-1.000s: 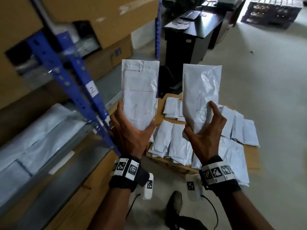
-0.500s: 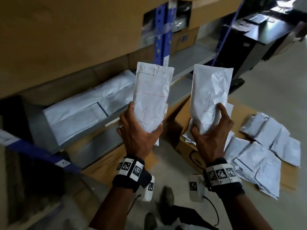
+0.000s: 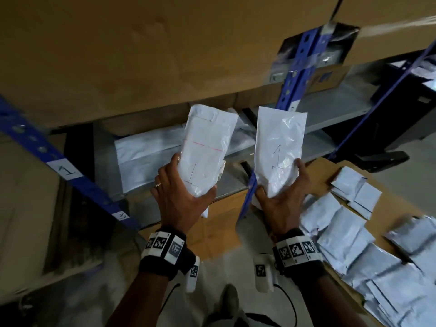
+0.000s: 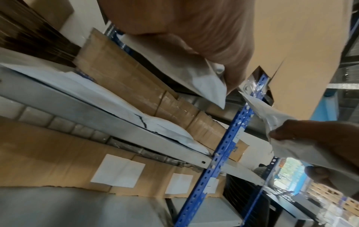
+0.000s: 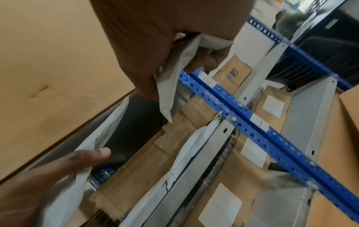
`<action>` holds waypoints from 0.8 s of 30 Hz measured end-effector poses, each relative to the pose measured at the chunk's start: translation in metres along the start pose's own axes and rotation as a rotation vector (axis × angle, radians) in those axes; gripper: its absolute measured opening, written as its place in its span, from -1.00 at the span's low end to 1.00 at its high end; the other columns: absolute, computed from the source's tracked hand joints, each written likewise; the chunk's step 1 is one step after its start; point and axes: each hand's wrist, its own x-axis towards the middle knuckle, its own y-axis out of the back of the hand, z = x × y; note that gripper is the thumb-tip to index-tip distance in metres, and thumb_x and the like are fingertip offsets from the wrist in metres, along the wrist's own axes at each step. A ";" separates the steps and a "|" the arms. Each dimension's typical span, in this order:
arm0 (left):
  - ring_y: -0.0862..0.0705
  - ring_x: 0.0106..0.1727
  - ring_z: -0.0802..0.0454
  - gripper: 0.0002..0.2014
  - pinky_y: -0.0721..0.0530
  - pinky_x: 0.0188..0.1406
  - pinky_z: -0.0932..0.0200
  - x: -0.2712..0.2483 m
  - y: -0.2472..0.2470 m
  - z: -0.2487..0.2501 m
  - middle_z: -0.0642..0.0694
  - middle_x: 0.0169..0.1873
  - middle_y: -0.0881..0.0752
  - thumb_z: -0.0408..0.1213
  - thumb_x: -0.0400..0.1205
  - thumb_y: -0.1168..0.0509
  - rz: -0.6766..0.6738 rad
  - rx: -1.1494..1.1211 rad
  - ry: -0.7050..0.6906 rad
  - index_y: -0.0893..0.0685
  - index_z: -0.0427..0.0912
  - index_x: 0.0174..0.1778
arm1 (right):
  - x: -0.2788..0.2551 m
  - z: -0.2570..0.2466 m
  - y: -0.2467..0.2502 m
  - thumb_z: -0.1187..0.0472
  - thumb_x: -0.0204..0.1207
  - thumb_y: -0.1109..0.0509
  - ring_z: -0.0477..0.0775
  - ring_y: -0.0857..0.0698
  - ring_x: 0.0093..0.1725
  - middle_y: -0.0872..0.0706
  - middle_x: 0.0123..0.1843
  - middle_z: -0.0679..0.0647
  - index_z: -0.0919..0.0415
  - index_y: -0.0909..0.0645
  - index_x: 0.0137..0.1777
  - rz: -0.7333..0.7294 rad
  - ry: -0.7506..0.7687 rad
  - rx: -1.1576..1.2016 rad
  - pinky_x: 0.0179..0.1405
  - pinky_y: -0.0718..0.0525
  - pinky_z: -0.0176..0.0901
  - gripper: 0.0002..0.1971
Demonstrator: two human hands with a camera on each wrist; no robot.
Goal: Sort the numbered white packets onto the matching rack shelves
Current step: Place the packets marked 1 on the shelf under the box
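Packets, two, white, each marked "1". Left packet (image 3: 204, 152): gripped at its lower end by the left hand (image 3: 181, 204), fingers curled round it, upright before the rack. Right packet (image 3: 279, 149): gripped likewise by the right hand (image 3: 280, 204), just beside the first. Grey shelf (image 3: 236, 185) behind: white bags (image 3: 151, 152) lying flat. Blue post (image 3: 77, 182) bears label "1" (image 3: 66, 170). Loose packets (image 3: 354, 234) lie on cardboard at right.
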 end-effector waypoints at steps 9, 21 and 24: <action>-0.51 0.25 -0.11 0.11 -0.49 0.21 -0.15 0.004 0.013 -0.049 -0.04 0.28 -0.52 0.35 0.11 -0.57 -0.009 0.190 0.066 -0.35 0.01 0.57 | 0.004 0.008 -0.061 0.28 0.30 -0.72 0.09 -0.35 0.56 -0.30 0.59 0.17 0.22 -0.19 0.70 -0.206 -0.163 0.010 0.53 -0.28 -0.35 0.03; -0.43 0.40 -0.16 0.06 -0.35 0.30 -0.18 0.094 0.017 -0.098 -0.04 0.38 -0.48 0.39 0.19 -0.47 -0.230 0.292 0.023 -0.25 0.10 0.59 | 0.001 -0.015 -0.116 -0.03 0.29 -0.52 0.12 -0.42 0.51 -0.37 0.59 0.23 0.26 -0.21 0.66 -0.163 -0.245 0.096 0.33 -0.38 -0.26 -0.04; -0.40 0.39 -0.17 0.04 -0.27 0.30 -0.19 0.128 0.018 -0.104 -0.04 0.37 -0.45 0.31 0.22 -0.46 -0.271 0.357 -0.048 -0.21 0.11 0.62 | 0.000 -0.007 -0.120 -0.01 0.29 -0.54 0.17 -0.45 0.49 -0.41 0.54 0.23 0.29 -0.23 0.63 -0.126 -0.242 0.067 0.34 -0.42 -0.24 -0.06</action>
